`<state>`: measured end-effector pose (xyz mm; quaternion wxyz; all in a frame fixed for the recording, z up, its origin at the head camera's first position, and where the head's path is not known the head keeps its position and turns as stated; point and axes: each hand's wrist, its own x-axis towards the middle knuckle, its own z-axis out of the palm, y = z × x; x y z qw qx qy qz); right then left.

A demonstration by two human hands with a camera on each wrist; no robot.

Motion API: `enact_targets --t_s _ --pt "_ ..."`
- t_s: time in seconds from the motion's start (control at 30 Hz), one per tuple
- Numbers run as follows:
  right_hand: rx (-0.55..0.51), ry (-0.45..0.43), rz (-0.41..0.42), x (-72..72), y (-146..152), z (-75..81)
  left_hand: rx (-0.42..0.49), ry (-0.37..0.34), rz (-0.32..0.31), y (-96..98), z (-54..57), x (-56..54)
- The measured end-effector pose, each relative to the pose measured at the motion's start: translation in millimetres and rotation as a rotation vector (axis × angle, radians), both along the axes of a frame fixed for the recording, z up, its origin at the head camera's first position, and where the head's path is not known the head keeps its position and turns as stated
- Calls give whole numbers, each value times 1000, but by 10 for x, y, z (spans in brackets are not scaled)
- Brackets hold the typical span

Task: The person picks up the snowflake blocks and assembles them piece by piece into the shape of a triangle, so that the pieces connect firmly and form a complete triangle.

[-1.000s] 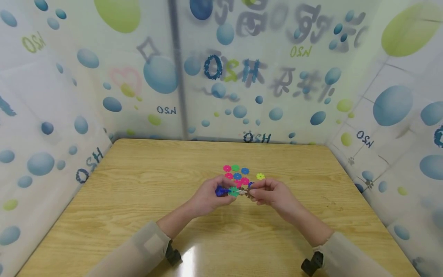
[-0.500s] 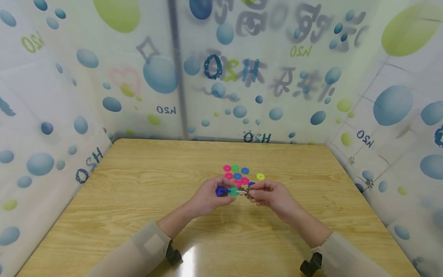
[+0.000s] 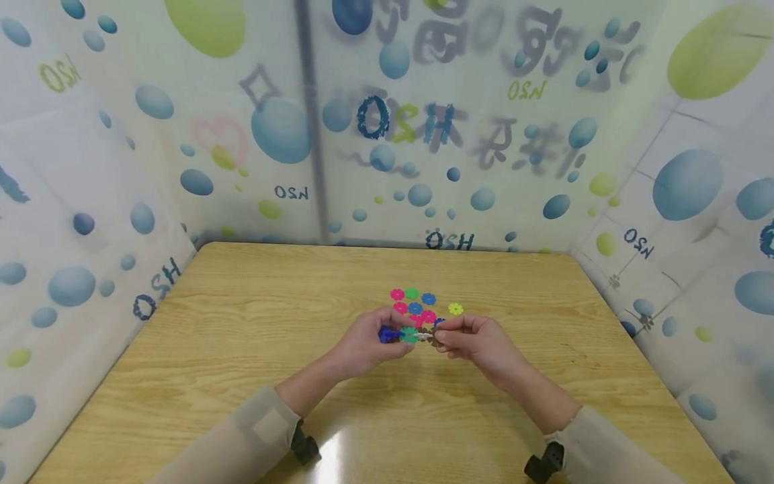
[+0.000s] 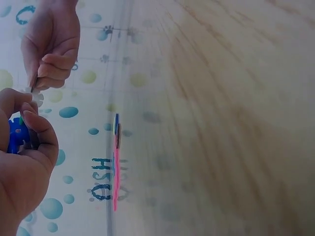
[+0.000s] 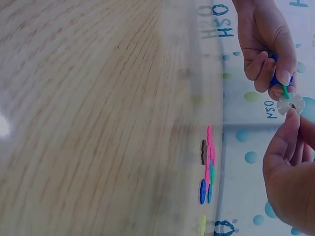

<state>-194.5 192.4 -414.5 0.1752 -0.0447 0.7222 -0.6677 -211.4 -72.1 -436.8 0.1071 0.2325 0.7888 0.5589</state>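
Between both hands, over the table, is a joined row of interlocking notched plastic discs. My left hand [image 3: 357,346] holds its blue part [image 3: 385,334], fingers and thumb curled around it. From there the row runs to a green disc [image 3: 409,334], then a white disc [image 5: 290,103], seen nearly edge-on in the head view. A brown disc [image 3: 435,338] stands at the right end, pinched between thumb and forefinger of my right hand [image 3: 484,346]. It meets the white disc's edge, and the fingertips hide much of it. In the left wrist view the white disc [image 4: 36,97] lies between the two hands.
Loose discs lie flat just beyond the hands: several pink [image 3: 397,294], a green one [image 3: 412,293], several blue [image 3: 428,298], and a yellow one [image 3: 455,308] to the right. A brown loose disc [image 5: 204,152] shows among them. Patterned curtains [image 3: 387,202] enclose the wooden table [image 3: 272,289].
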Motion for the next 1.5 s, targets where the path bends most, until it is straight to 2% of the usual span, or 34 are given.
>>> enact_targets --t_s 0.27,0.43,0.6,0.7,0.8,0.9,0.97,1.17,1.33,1.43,1.5 --pt "28 7 -2 11 -14 -10 8 -9 -5 -18 12 9" --pt "42 -5 37 24 -9 -27 11 -43 -6 -36 23 -4" --pt "50 -16 87 42 -9 -40 32 -84 41 -36 64 -21" --pt "40 -28 83 52 -14 -48 98 -125 59 -46 83 -22" --pt "23 -36 60 56 -20 -59 215 -178 77 -54 83 -30" --pt "10 -40 39 63 -32 -66 301 -218 131 -51 71 -39" --pt "4 -46 38 67 -42 -74 319 -224 175 -42 62 -42" --pt "-24 -52 88 98 -82 -91 303 -147 228 -5 55 -31" --pt "-43 -44 113 114 -109 -108 191 -57 195 11 65 -15" --pt "-43 -37 129 118 -131 -123 158 -48 170 27 61 -5" --pt "-37 -33 143 124 -147 -133 177 -75 156 37 62 2"
